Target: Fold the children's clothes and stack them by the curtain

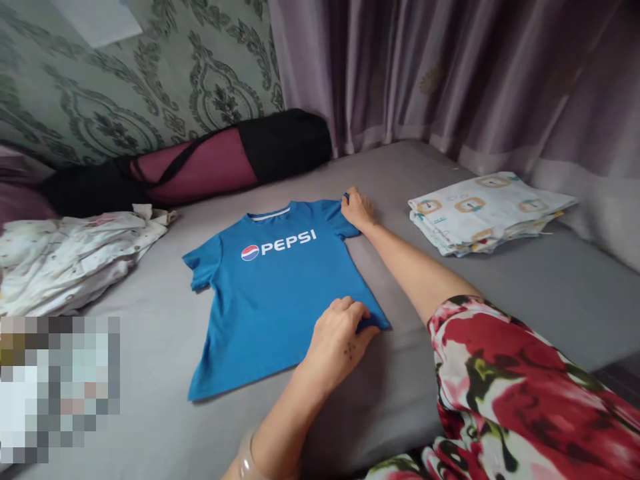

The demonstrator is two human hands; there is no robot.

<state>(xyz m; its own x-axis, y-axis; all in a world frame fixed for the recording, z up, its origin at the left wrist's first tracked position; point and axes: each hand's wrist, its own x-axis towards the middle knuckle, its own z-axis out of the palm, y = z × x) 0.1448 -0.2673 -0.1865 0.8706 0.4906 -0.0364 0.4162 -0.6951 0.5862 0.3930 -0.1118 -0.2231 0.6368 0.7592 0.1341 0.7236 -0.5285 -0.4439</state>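
Observation:
A blue T-shirt (273,287) with a white PEPSI logo lies flat, front up, on a grey sheet (150,347). My left hand (337,337) pinches the shirt's lower right hem corner, fingers closed on the cloth. My right hand (356,208) reaches across and grips the shirt at its right sleeve and shoulder. A red floral sleeve (520,380) covers my right upper arm.
A folded stack of patterned white cloth (487,212) lies at the right. A crumpled white floral garment (70,257) is heaped at the left. A maroon and black rolled bag (215,160) lies along the patterned wall. Purple curtains (450,73) hang behind.

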